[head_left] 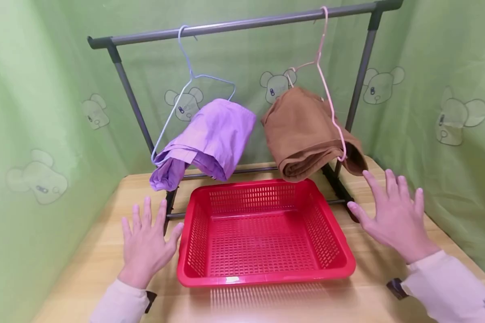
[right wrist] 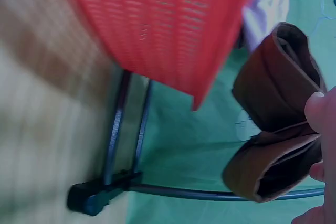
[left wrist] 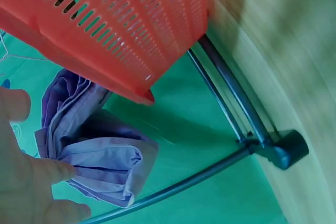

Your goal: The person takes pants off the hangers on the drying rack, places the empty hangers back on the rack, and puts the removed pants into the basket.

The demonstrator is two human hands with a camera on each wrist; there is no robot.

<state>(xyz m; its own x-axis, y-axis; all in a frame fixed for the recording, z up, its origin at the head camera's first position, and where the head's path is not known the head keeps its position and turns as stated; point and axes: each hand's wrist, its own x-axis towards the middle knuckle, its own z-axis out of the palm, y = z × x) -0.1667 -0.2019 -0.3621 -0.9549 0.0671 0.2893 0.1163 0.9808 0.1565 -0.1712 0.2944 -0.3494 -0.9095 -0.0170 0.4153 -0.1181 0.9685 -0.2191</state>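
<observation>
My left hand (head_left: 147, 246) hovers at the left of a red plastic basket (head_left: 262, 279), fingers spread and holding nothing. On the basket's other side my right hand (head_left: 398, 220) is likewise spread, with nothing in it. Behind the basket, a folded purple garment (head_left: 222, 130) hangs over a light blue hanger (head_left: 191, 76). To its right a folded brown garment (head_left: 303, 128) hangs on a pink hanger (head_left: 322, 74). In the left wrist view the purple cloth (left wrist: 110, 166) appears beyond the fingers; the right wrist view has the brown cloth (right wrist: 278, 87) near the fingertips.
Both hangers hook on the bar of a grey metal rack (head_left: 246, 24), whose feet stand on a wooden table (head_left: 283, 305). Its lower crossbars pass behind and beside the basket. Green curtains (head_left: 428, 45) with mouse-like prints enclose the back and sides.
</observation>
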